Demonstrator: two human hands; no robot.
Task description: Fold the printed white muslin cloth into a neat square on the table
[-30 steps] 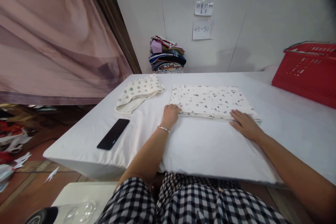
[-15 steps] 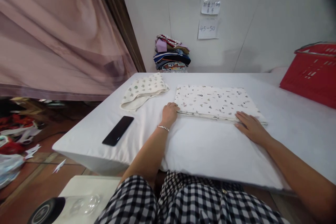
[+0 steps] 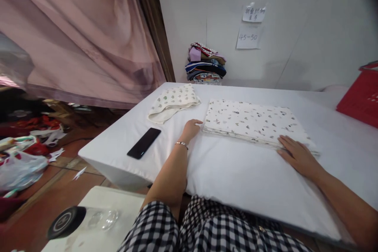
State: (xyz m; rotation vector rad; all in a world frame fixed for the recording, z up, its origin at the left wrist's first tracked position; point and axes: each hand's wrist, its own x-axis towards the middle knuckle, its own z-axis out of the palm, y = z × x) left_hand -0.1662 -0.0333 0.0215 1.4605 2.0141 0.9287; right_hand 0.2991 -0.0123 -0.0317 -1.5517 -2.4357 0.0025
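Observation:
A folded white cloth (image 3: 251, 120) with a small grey and black print lies flat on the white-covered table (image 3: 230, 173). Beside its left edge is my left hand (image 3: 191, 129), palm down with a finger stretched toward the cloth and a small gap between them. My right hand (image 3: 298, 155) rests flat on the cloth's near right corner, fingers extended and holding nothing. Farther left lies a cream cloth (image 3: 175, 102) with small green prints, loosely folded over. A black phone (image 3: 144, 143) lies to the left of my left forearm.
A stack of folded clothes (image 3: 206, 65) stands at the table's far edge by the wall. At the right is a red basket (image 3: 358, 98). A pink curtain (image 3: 97, 39) hangs on the left. Low at the left, a clear bottle with a dark base (image 3: 71, 222) lies on a white surface.
My left hand has come slightly away from the patterned cloth's left edge. The right hand stays on its corner. The view has turned left, so everything appears shifted rightward.

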